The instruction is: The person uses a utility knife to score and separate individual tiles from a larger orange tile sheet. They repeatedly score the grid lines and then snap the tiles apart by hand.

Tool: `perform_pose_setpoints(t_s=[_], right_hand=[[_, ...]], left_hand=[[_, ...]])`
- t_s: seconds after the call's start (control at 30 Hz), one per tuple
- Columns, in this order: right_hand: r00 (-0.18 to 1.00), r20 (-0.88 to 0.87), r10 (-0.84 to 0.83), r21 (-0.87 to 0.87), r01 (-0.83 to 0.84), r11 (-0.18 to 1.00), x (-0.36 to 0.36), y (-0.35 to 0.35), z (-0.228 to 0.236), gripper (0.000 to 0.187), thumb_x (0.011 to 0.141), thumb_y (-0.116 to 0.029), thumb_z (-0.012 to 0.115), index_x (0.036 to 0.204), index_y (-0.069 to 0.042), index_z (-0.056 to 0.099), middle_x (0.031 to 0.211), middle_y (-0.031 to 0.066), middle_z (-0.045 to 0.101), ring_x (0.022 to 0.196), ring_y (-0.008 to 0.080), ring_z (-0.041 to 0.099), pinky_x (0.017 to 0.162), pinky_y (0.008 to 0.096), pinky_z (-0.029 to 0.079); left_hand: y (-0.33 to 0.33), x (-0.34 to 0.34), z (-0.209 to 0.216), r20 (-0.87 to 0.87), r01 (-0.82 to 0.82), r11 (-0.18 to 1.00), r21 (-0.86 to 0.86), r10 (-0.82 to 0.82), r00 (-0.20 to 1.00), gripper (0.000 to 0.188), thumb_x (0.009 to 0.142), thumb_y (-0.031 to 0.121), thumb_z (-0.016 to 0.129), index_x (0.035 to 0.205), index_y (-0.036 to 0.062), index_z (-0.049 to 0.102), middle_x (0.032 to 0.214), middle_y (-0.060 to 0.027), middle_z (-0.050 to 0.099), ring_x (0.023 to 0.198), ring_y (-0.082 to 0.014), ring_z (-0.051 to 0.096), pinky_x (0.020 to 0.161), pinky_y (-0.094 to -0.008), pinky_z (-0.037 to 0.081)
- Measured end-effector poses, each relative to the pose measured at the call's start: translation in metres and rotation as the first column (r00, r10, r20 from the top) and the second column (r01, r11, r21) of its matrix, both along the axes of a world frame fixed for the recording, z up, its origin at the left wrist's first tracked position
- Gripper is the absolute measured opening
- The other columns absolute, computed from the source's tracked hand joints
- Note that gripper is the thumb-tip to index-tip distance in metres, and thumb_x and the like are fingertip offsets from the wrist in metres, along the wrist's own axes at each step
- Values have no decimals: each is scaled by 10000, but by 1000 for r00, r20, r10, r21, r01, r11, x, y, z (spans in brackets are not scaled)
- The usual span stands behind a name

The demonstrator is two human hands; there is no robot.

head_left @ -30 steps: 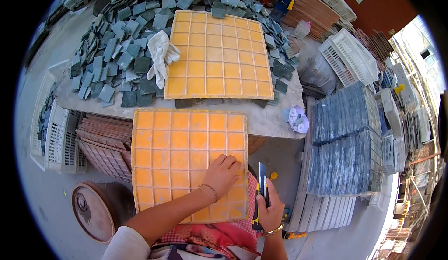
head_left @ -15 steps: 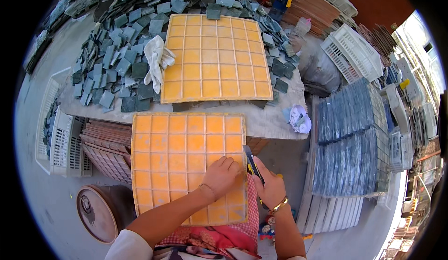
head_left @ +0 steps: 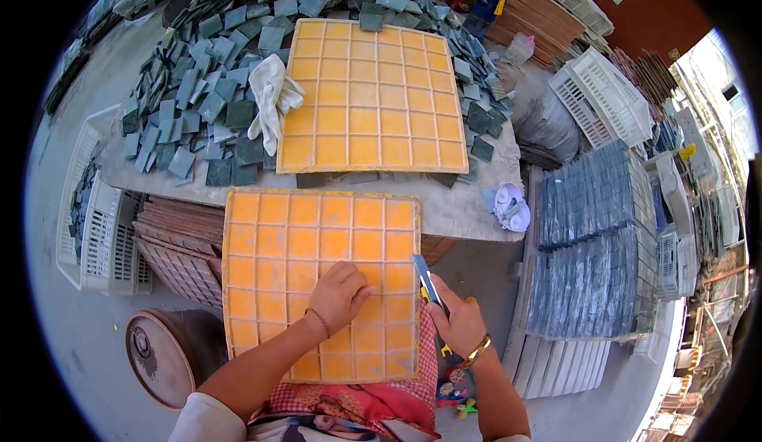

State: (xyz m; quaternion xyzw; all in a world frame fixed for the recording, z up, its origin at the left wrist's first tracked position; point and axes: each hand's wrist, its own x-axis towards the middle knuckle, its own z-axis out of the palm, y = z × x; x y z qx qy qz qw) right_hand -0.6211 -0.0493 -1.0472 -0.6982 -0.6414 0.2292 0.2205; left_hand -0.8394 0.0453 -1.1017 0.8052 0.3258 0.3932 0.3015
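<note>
A yellow-orange grid mould with raised pale ribs is in front of me, its far edge by the table. My left hand is over its middle cells with the fingers curled in; whatever they may hold is hidden. Closed round the handle of a utility knife, my right hand is just beyond the mould's right edge. The knife's blade points up and away from me, beside that edge. A second grid mould lies on the table behind, with one dark tile on its far edge.
Piled grey-green tiles cover the far and left table. White gloves touch the second mould. At the table's right corner is a white tape roll. Wrapped tile stacks stand right; a brown drum and crate are left.
My left hand has moved left, from near the mould's right edge to its middle. My right hand still holds the knife by the edge, slightly lower.
</note>
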Motion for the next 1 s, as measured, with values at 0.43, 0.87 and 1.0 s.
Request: perform_pose_setpoints(t_s=[0.43,0.87,1.0], right_hand=[[711,-555,-432,-50,489,871,-4,-63,-16,438,846,-27,561,1276,17,492,808,53,626,692,73,568,615,223,467],[788,-429,-441,-18,481,877,26,-69,-14,463,824,-80,612,1274,-40,512,956,120,683,822,123,650,732,272,509],[860,-342,-379,92,432,897,21,-70,-10,459,826,-92,611,1272,-42,514,956,126,683,808,136,658,723,278,513]], left_hand=[[15,75,3,-114,-47,997,68,54,992,91,727,85,688,802,51,649,777,-83,587,768,-275,567,675,-354,479],[23,114,0,-215,103,971,214,-56,975,131,726,36,609,847,59,566,803,-75,526,797,-267,530,649,-357,474],[24,115,-11,-195,104,970,218,-61,979,132,720,30,592,843,62,558,803,-72,521,798,-265,533,643,-352,476]])
